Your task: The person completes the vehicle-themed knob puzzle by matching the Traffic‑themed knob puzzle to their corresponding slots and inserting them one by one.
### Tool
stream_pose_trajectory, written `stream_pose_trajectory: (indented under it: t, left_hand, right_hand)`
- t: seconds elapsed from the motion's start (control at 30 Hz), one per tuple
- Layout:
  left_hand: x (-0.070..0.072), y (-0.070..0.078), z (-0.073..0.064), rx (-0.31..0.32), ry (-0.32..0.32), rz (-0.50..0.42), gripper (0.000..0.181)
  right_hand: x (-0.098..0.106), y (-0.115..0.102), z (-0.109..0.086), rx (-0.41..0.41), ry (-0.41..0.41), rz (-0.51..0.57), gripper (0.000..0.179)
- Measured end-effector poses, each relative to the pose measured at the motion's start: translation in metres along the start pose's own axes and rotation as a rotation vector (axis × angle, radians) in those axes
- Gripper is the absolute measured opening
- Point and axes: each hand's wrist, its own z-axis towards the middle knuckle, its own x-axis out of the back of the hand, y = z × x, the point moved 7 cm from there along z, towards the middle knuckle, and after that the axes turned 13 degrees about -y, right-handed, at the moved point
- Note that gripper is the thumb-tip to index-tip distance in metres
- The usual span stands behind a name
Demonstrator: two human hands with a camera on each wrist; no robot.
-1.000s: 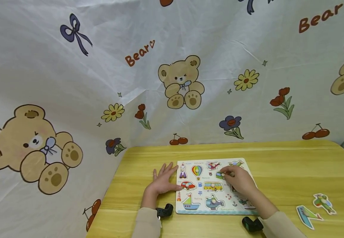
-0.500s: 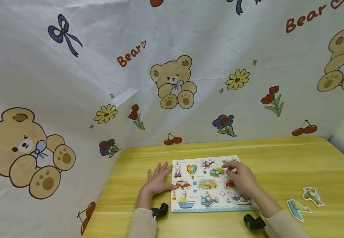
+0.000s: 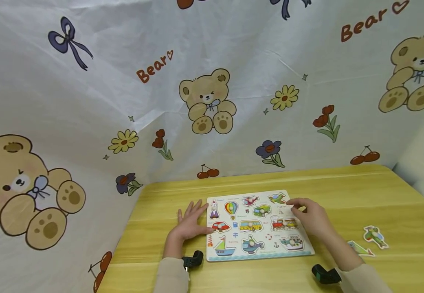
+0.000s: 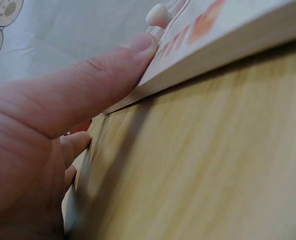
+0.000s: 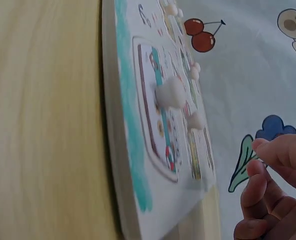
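Note:
A white puzzle board [image 3: 263,257] lies on the table, with knobbed vehicle pieces in its cut-outs. My left hand [image 3: 189,224] rests at its left edge, fingers spread; in the left wrist view the thumb [image 4: 102,75] touches the board's rim close to a white knob [image 4: 158,16]. Over the board's right edge is my right hand [image 3: 312,217], near the green plane [image 3: 277,198]. In the right wrist view its fingers [image 5: 255,195] are loosely bent with nothing between them. The green jeep [image 3: 262,210] and the train [image 3: 284,224] sit in the board, left of that hand.
Two flat cut-out pieces lie on the wooden table [image 3: 343,195] to the right: a plane shape [image 3: 374,237] and a sail-like piece [image 3: 360,248], partly behind the right forearm. A cloth [image 3: 248,49] printed with bears hangs behind the table.
My right hand has left the green jeep and moved right to the board's edge, uncovering the train and the plane. The left hand keeps its place. The head view has turned right.

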Motion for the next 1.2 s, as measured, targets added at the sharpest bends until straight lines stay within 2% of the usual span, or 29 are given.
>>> stream_pose_trajectory:
  t: [0.33,0.73,0.97,1.2]
  left_hand:
    - [0.001,0.001,-0.002,-0.007,0.004,-0.004,0.094]
    - [-0.001,0.003,0.000,-0.016,-0.005,-0.026,0.094]
    - [-0.001,0.003,-0.001,-0.017,-0.003,-0.022,0.094]
    - [0.000,0.001,-0.001,-0.015,0.007,-0.020,0.094]
  right_hand:
    - [0.016,0.016,-0.015,-0.023,0.018,-0.023,0.025]
    - [0.039,0.045,-0.038,-0.048,0.044,-0.118,0.026]
    - [0.051,0.063,-0.052,-0.109,0.013,-0.103,0.033]
    - [0.062,0.070,-0.062,-0.147,0.037,-0.123,0.036]
